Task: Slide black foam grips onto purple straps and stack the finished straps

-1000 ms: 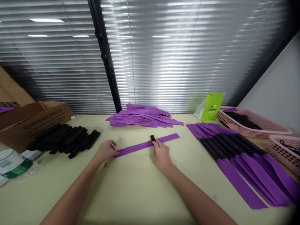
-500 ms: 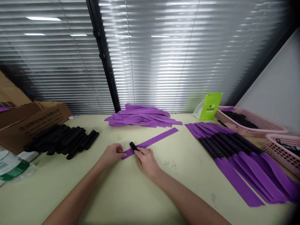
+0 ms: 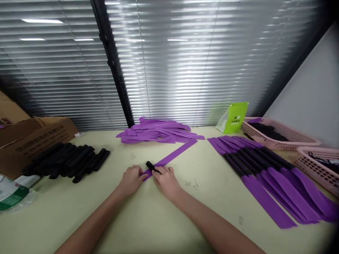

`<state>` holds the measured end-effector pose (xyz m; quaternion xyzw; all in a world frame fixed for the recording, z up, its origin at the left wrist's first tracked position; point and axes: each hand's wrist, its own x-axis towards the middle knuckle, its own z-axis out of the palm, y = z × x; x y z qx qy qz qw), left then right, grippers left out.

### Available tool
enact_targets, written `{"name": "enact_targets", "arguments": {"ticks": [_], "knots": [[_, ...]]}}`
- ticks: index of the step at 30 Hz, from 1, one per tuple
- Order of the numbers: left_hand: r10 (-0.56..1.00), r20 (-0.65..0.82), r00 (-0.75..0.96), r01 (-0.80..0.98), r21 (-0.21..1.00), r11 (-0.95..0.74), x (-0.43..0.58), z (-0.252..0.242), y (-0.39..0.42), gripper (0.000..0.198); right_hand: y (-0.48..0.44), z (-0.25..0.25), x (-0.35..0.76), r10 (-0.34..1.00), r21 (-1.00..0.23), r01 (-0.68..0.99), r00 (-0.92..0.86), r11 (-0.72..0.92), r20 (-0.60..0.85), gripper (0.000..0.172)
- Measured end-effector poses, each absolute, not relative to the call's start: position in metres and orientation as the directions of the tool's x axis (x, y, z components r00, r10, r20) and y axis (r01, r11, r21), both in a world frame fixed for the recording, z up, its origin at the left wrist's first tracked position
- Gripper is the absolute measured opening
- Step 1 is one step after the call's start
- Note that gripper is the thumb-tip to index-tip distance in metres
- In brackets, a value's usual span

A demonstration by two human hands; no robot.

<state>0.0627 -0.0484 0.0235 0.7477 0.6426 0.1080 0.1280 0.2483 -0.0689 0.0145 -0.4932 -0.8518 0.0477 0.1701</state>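
A flat purple strip (image 3: 176, 152) lies slantwise on the table in front of me, its near end between my hands. My left hand (image 3: 131, 180) pinches that near end with thumb and fingers. Across the strip lies a short black ridged grip (image 3: 149, 164), and my right hand (image 3: 166, 179) is closed on its lower part. My right fingers cover much of the grip, so I cannot tell whether the strip runs through it or under it.
Black grips (image 3: 71, 158) are heaped at the left before a cardboard box (image 3: 50, 139). Loose purple strips (image 3: 159, 132) lie at the back. At the right are strips with black grips (image 3: 254, 160), a green pouch (image 3: 235, 118) and pink baskets (image 3: 293, 144).
My left hand has moved slightly right, closer to the grip, along the strip's near end. The strip's far end has shifted a little up and left. My right hand keeps its hold.
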Motion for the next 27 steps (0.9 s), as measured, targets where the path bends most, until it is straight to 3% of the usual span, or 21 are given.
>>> {"name": "enact_targets", "arguments": {"ticks": [8, 27], "knots": [[0.989, -0.022, 0.147, 0.944, 0.301, -0.134, 0.0687, 0.022, -0.0528, 0.022, -0.0687, 0.0137, 0.2476, 0.859, -0.24, 0.83, -0.452, 0.504, 0.241, 0.028], [0.993, 0.013, 0.119, 0.893, 0.437, -0.112, 0.0696, 0.0183, -0.0524, 0.017, -0.0691, 0.0113, 0.2471, 0.852, -0.208, 0.835, -0.456, 0.51, 0.258, 0.03]]}}
